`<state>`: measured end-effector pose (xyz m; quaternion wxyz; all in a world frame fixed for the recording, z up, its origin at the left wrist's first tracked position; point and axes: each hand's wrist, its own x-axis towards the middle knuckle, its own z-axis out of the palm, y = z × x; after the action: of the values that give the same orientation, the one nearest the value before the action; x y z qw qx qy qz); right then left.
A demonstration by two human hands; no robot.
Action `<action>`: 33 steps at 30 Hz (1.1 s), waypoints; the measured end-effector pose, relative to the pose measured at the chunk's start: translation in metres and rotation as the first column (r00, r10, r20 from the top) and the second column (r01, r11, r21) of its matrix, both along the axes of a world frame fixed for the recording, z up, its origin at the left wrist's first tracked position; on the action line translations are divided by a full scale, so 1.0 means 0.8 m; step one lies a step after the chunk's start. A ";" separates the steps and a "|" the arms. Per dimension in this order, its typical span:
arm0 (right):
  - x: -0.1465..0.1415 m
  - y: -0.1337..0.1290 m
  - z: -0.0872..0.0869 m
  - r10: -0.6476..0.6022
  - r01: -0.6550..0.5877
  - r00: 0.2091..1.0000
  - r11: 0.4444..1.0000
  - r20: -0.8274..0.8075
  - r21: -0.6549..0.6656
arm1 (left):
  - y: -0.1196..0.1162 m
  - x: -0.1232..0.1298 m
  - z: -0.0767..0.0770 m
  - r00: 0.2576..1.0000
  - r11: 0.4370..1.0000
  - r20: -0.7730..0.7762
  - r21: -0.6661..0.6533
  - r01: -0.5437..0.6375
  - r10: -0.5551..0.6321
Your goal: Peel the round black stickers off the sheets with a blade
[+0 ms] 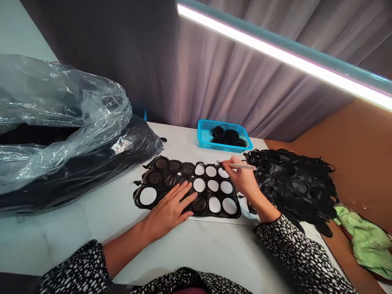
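Note:
A black sheet (pixel 170 166) with rows of round openings lies on the white table. Several circles show white through it, while others are covered in dark material. My left hand (pixel 171 206) rests flat on the sheet's lower middle, fingers spread. At the sheet's upper right, my right hand (pixel 243 179) is closed around a slim, pale, pen-like tool (pixel 240 166). Its dark tip points left, near the top edge of the sheet. What exactly the tool is cannot be made out.
Behind the sheet stands a blue basket (pixel 200 141) with black pieces in it. A heap of black cut pieces (pixel 294 183) lies right, beside a green cloth (pixel 364 241). Clear plastic bags (pixel 101 110) with black material fill the left. A tube light (pixel 275 51) hangs above.

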<state>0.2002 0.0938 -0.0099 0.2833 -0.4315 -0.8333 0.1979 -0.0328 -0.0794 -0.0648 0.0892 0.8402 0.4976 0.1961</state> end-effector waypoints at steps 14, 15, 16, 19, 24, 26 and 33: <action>-0.014 -0.107 -0.034 0.400 -0.446 0.893 0.724 -0.207 -0.525 | -0.043 0.005 0.001 0.994 0.991 -0.050 -0.096 0.097 -0.102; -0.015 -0.107 -0.033 0.402 -0.448 0.892 0.721 -0.208 -0.528 | -0.043 0.005 0.001 0.994 0.990 -0.043 -0.102 0.097 -0.102; -0.015 -0.107 -0.032 0.408 -0.453 0.889 0.719 -0.208 -0.527 | -0.043 0.005 0.002 0.995 0.990 -0.033 -0.104 0.095 -0.099; -0.017 -0.107 -0.033 0.426 -0.467 0.881 0.724 -0.203 -0.507 | -0.044 0.006 0.001 0.995 0.990 -0.022 -0.109 0.090 -0.093; -0.017 -0.104 -0.037 0.454 -0.480 0.874 0.752 -0.172 -0.453 | -0.044 0.006 0.002 0.994 0.990 -0.053 -0.114 0.088 -0.095; -0.017 -0.107 -0.040 0.476 -0.489 0.868 0.763 -0.145 -0.423 | -0.045 0.006 0.001 0.994 0.990 -0.050 -0.108 0.090 -0.096; -0.012 -0.116 -0.046 0.591 -0.578 0.777 0.806 0.214 -0.126 | -0.048 0.005 -0.010 1.000 0.997 -0.012 -0.078 0.027 -0.028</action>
<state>0.1907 0.0006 -0.0466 0.0921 -0.1797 -0.9485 0.2439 -0.0291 -0.1174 -0.0726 0.1210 0.8442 0.4938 0.1699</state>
